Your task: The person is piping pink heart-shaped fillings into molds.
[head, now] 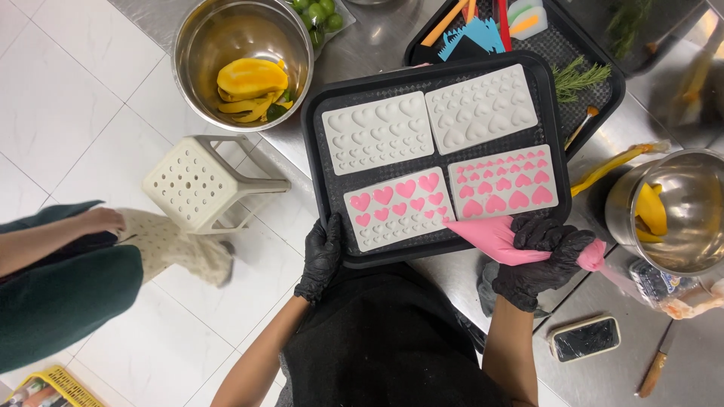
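A black tray (320,120) carries several white heart-shaped moulds. The two far moulds (377,132) are unfilled; the near right mould (504,181) is filled with pink, and the near left mould (396,207) is partly filled. My left hand (320,256), in a black glove, grips the tray's near left edge. Gloved in black as well, my right hand (539,260) squeezes a pink piping bag (490,237) whose tip points at the near left mould's right edge.
A steel bowl (241,60) with yellow fruit peels sits at the far left, another steel bowl (675,211) at the right. A second black tray (581,45) holds tools and rosemary. A phone (584,338) and knife (654,369) lie near right. Another person (68,271) and a white stool (200,185) stand at left.
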